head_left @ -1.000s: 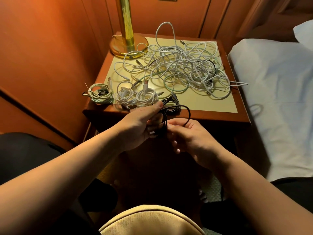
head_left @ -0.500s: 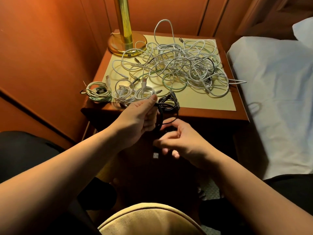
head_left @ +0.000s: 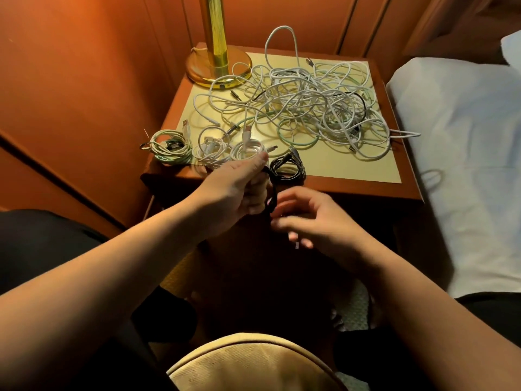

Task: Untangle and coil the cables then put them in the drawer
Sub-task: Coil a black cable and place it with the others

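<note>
- At the desk (head_left: 363, 183) front edge, the left hand (head_left: 239, 190) grips the black cable (head_left: 273, 193) coil.
- Right hand (head_left: 313, 218) has dropped lower, pinching the loose tail; the loop seen earlier is wound in.
- Tangled pile (head_left: 310, 108) remains.

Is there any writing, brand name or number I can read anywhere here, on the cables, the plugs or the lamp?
None can be read.
The plugs in the tangled cables and on the coiled cables are too small to show any marking.
The brass lamp shows no lettering.
The nightstand top bears no label.
</note>
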The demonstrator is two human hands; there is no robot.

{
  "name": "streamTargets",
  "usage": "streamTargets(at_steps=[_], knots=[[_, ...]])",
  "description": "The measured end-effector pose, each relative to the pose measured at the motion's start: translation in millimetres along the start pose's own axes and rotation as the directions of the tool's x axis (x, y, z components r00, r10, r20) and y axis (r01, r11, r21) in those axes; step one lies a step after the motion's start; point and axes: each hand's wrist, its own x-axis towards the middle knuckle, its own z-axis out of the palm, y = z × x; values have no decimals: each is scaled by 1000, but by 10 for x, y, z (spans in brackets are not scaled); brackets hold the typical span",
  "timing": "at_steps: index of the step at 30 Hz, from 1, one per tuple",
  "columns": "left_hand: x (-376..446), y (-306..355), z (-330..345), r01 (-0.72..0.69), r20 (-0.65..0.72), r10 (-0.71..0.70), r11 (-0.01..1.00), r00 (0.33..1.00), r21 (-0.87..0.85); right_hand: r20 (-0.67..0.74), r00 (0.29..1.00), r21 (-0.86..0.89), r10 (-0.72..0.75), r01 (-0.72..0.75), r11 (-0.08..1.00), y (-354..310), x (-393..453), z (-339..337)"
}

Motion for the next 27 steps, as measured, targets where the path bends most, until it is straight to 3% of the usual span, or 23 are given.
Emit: streamTargets(at_steps=[2, 4, 7, 11, 13, 17, 24, 27], knots=[[-3, -68, 61, 25, -7, -25, 1000, 1000, 4, -20, 999, 361, 30, -21, 932, -68, 6, 8], [1, -104, 110, 44, -49, -42, 998, 998, 39, 67, 995, 548, 80, -104, 830, -125, -33, 27], [-13, -145, 148, 76, -134, -58, 988, 989, 133, 170, 974, 532, 151, -220, 818, -153, -70, 82], [-19, -188, 136, 39, -92, -31, 995, 995, 90, 118, 980, 397, 162, -196, 897, -159, -66, 93], [-6, -177, 126, -4, -65, 9, 998, 998, 65, 81, 986, 427, 145, -166, 889, -180, -65, 52], [27, -207, 101, 83, -109, -75, 994, 991, 64, 18, 990, 639, 140, -119, 760, -215, -31, -68], [25, -347, 77, 169, -140, -120, 890, 983, 424, 34, 987, 866, 155, -106, 488, -209, -14, -197], [43, -358, 55, 372, -199, -315, 811, 928, 452, 68, 989, 892, 132, -119, 436, -217, -25, -206]])
